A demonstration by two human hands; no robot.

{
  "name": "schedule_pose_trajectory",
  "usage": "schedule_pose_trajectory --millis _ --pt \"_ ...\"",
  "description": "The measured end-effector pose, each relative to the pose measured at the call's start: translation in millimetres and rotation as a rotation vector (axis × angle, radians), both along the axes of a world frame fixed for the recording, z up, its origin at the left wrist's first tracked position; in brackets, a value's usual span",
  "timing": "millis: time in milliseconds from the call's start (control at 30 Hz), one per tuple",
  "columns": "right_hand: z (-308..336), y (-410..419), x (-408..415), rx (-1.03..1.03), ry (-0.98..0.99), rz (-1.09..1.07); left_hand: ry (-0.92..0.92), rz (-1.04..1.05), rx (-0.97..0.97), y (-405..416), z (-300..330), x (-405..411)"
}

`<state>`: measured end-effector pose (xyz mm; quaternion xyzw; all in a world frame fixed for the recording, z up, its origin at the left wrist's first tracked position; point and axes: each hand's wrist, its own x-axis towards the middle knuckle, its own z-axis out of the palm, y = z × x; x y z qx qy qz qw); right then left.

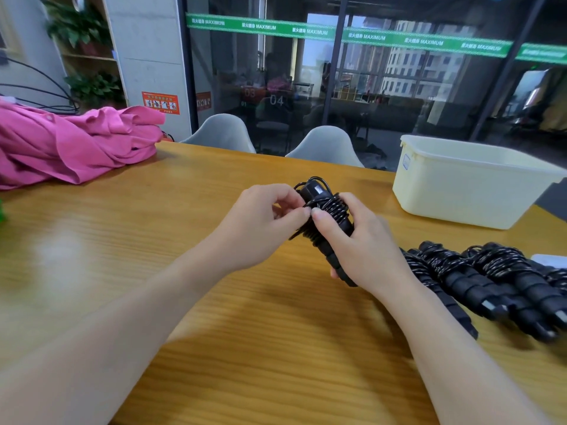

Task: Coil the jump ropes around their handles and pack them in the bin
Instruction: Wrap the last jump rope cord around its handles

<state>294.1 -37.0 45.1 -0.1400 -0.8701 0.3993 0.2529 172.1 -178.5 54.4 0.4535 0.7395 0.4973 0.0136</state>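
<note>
A black jump rope (pixel 325 210), its cord coiled around the paired handles, is held above the middle of the wooden table (pixel 153 240). My right hand (pixel 365 243) grips the handles from the right, thumb across the coils. My left hand (pixel 264 222) pinches the cord at the coil's left side with thumb and fingertips. A cream plastic bin (pixel 466 191) stands at the far right of the table, its inside hidden from here. Several coiled black jump ropes (pixel 491 286) lie side by side on the table to the right of my right forearm.
A crumpled pink shirt (pixel 70 145) lies on the table's far left. Two grey chairs (pixel 325 145) stand behind the far edge, in front of a glass wall. A white object (pixel 549 260) shows at the right edge behind the coiled ropes.
</note>
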Motion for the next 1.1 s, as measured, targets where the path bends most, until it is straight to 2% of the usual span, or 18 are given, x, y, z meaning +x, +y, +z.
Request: schedule_pose_trajectory --millis 200,333,467,600,767,967,1033,1100 --pt "0 3 1 0.081 -0.014 0.02 -0.168 -0.109 -0.087 -11 9 -12" --pt "-5 3 -2 0.104 -0.01 0.014 -0.35 -0.227 -0.114 -16 14 -19" --pt "-10 5 -4 0.195 -0.086 -0.01 -0.455 -0.262 -0.189 -19 11 -25" --pt "-8 4 -3 0.179 -0.088 0.031 -0.325 -0.223 -0.207 -23 18 -21" --pt "-3 4 1 0.17 -0.109 0.072 0.022 -0.14 -0.204 -23 19 -14" --pt "-8 13 -1 0.285 -0.184 -0.007 0.196 0.028 -0.203 -11 5 -4" --pt "-9 13 -1 0.322 -0.18 -0.021 0.209 0.035 -0.229 -10 6 -3" --pt "-7 10 -1 0.282 -0.134 -0.007 0.088 -0.026 -0.175 -13 11 -6"
